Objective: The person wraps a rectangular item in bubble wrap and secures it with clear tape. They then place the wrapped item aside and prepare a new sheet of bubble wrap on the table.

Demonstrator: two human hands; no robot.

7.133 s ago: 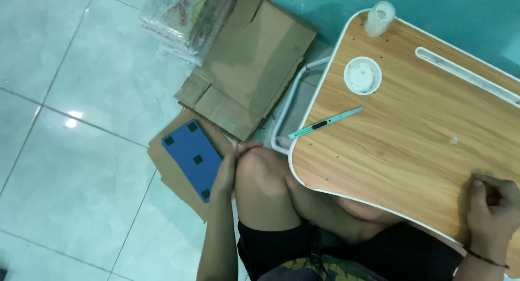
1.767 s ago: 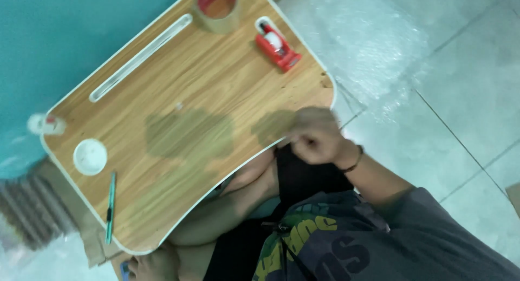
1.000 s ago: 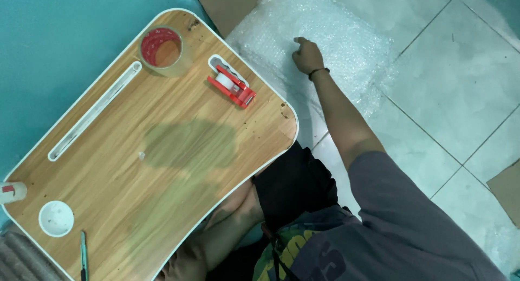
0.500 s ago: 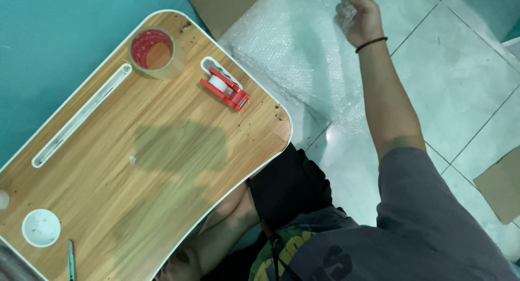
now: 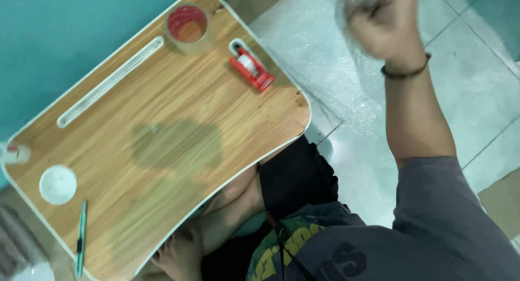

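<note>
Right hand [image 5: 382, 26] clenched on a bunch of bubble wrap [image 5: 319, 59], lifted off the floor past the bench's [image 5: 162, 135] right edge – blurred. Left hand [image 5: 179, 254] rests loose under the near edge. Tape roll [image 5: 187, 24], red dispenser [image 5: 250, 69] parked at far right corner.

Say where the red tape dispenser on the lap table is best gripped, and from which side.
Grip the red tape dispenser across its two long flanks, coming from above. It lies flat and narrow in a recess near the wooden lap table's far corner, so its sides are reachable and its ends less so.
</note>
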